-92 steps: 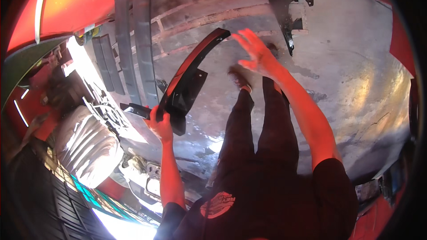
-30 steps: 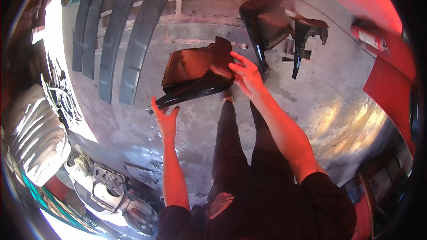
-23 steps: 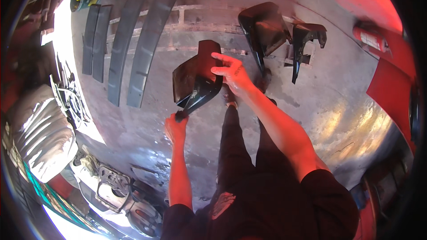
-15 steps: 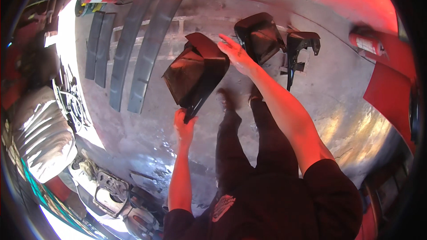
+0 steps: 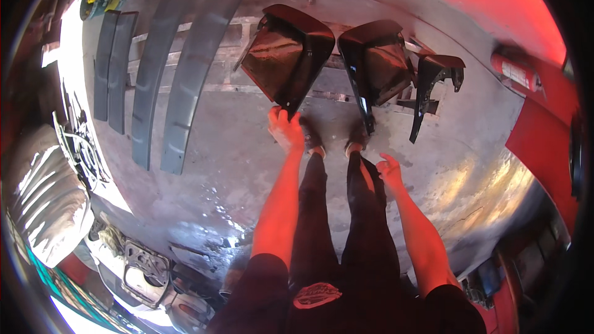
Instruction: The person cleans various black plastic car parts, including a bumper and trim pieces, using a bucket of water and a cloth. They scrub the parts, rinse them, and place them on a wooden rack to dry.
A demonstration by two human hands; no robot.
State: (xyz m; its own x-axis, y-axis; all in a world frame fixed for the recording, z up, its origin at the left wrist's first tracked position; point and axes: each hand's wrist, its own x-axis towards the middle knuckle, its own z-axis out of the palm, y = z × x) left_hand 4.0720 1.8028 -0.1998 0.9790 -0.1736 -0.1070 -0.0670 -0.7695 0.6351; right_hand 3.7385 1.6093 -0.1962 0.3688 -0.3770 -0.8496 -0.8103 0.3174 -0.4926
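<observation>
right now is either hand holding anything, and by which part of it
The left hand has its fingers at the narrow near end of the leftmost black part; whether they grip it can't be told. The right hand holds nothing.

A stained grey floor (image 5: 238, 139) bears short and long grey strips (image 5: 195, 62), a black panel (image 5: 374, 65) and a smaller black bracket (image 5: 426, 80); whether the leftmost panel (image 5: 278, 52) touches it is unclear.
</observation>
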